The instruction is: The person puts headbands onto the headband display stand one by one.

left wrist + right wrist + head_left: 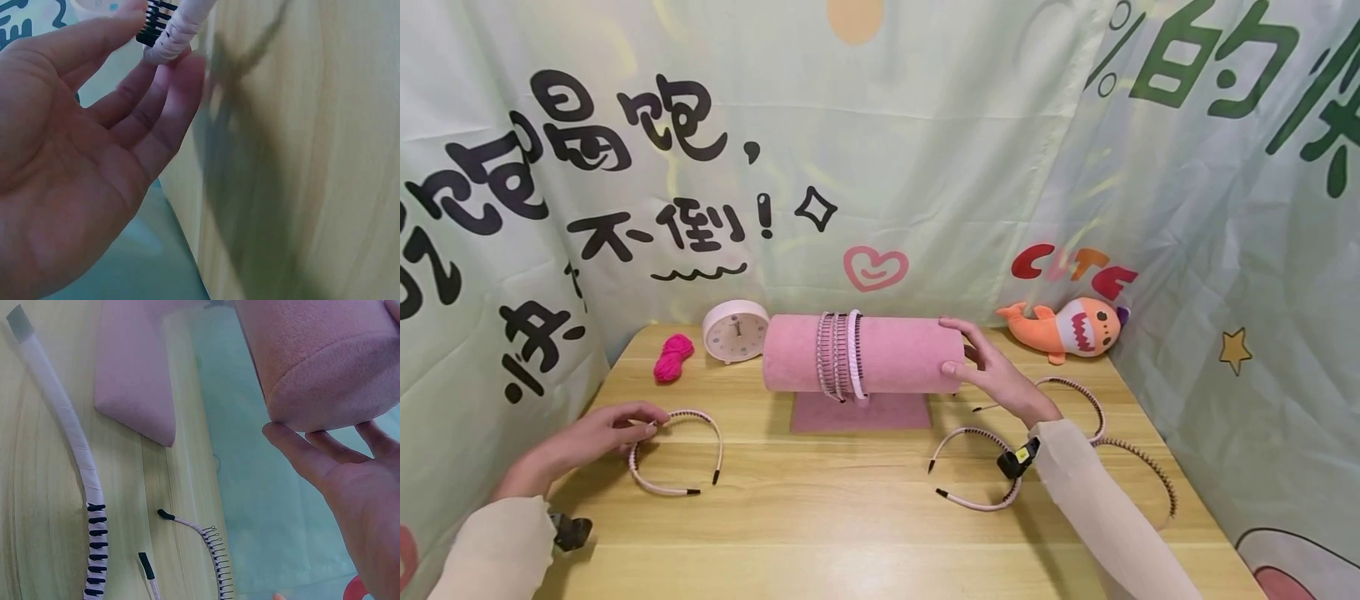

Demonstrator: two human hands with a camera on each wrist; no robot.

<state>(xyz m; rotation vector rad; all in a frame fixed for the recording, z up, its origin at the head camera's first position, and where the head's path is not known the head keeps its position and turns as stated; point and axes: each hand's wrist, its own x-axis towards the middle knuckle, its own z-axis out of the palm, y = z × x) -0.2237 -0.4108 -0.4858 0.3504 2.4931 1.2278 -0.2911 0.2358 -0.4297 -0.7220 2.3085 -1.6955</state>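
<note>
At eight o'clock in the head view, the left hand (598,433) pinches a pale hairband (658,489) between thumb and fingers, its two dark tips towards the right. The band looks light and springy, probably slick where wrapped and easily bent out of shape if spread too wide; it seems best held on the smooth stretch near the tips, away from the teeth. Just below centre, a pink roller (910,354) on a stand carries several bands (854,354). At four o'clock the right hand (1000,379) grips its right end, thumb on the front, fingers over the far side; it looks padded, firm and bulky. More hairbands lie between four and five o'clock. At twelve o'clock, the left wrist view reveals black comb teeth and ribbon wrapping; at two, the right wrist view shows the roller's round end face, hidden from the head camera.
</note>
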